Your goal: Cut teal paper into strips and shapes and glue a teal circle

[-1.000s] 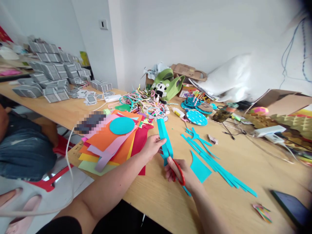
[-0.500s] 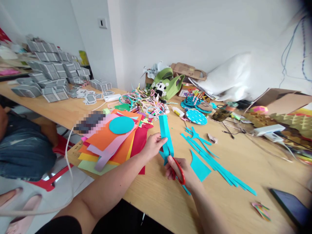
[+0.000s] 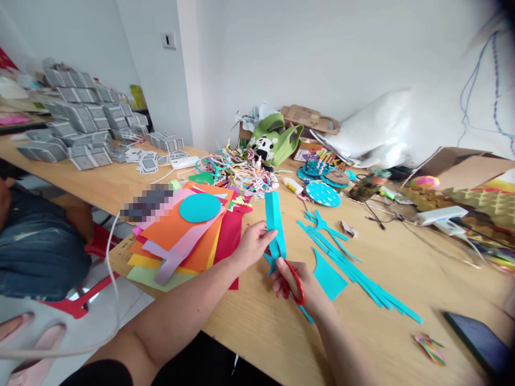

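My left hand (image 3: 254,244) pinches a long turquoise paper strip (image 3: 273,212) by its side, thumb on top. Red-handled scissors (image 3: 298,284) sit in my right hand (image 3: 295,279), with the fingers through the loops. Their blades are at the near end of the strip and mostly hidden by the paper. Right of my hands lie several thin turquoise strips (image 3: 354,268) and a turquoise offcut (image 3: 328,273). Left of them, a turquoise paper circle (image 3: 200,207) rests on a stack of coloured sheets (image 3: 173,228).
Behind my hands lies a heap of pipe cleaners (image 3: 237,166) beside a green panda bag (image 3: 277,142). A glue bottle (image 3: 293,185) and a dotted turquoise disc (image 3: 323,193) lie nearby. A phone (image 3: 478,340) is at right. Another person's leg (image 3: 40,246) is at left.
Both hands stay nearly in place, still holding the strip and the scissors. The view has shifted very slightly; nothing was let go.
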`<state>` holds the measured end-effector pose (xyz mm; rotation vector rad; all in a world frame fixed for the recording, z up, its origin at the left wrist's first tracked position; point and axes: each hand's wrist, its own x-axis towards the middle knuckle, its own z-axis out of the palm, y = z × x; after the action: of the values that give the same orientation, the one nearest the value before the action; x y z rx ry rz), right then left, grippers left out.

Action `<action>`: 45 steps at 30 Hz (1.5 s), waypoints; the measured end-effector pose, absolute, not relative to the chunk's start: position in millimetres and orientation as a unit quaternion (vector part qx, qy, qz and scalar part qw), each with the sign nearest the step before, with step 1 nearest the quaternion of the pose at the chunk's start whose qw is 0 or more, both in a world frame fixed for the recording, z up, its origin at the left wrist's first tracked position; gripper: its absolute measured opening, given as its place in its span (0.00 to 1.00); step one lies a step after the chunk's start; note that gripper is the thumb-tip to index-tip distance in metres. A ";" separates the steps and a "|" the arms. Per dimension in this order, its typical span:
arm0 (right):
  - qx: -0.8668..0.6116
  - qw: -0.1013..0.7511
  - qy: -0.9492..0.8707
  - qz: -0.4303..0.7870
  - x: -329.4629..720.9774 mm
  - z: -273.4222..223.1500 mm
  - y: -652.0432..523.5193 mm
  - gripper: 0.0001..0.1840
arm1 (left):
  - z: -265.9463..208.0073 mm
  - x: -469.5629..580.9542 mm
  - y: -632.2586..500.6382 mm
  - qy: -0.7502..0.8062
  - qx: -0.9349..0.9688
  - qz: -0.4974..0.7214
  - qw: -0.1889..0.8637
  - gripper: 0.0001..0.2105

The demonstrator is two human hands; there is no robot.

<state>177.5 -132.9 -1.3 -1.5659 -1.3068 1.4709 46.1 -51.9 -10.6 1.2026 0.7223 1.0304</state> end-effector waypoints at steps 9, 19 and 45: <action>-0.582 0.321 -0.506 0.550 177.0 -0.5 -134.5 0.34 | -12.0 47.2 -50.1 0.318 0.503 0.448 0.667 0.19; -0.584 0.319 -0.495 0.559 176.8 2.1 -134.8 0.35 | -11.7 46.8 -50.4 0.321 0.478 0.441 0.688 0.20; -0.577 0.320 -0.490 0.570 175.2 2.0 -136.0 0.34 | -13.5 44.1 -47.7 0.298 0.503 0.456 0.671 0.16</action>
<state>175.2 -136.0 2.0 -1.5153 -1.2882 1.4984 44.1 -47.7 -13.5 1.1333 0.6715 1.0267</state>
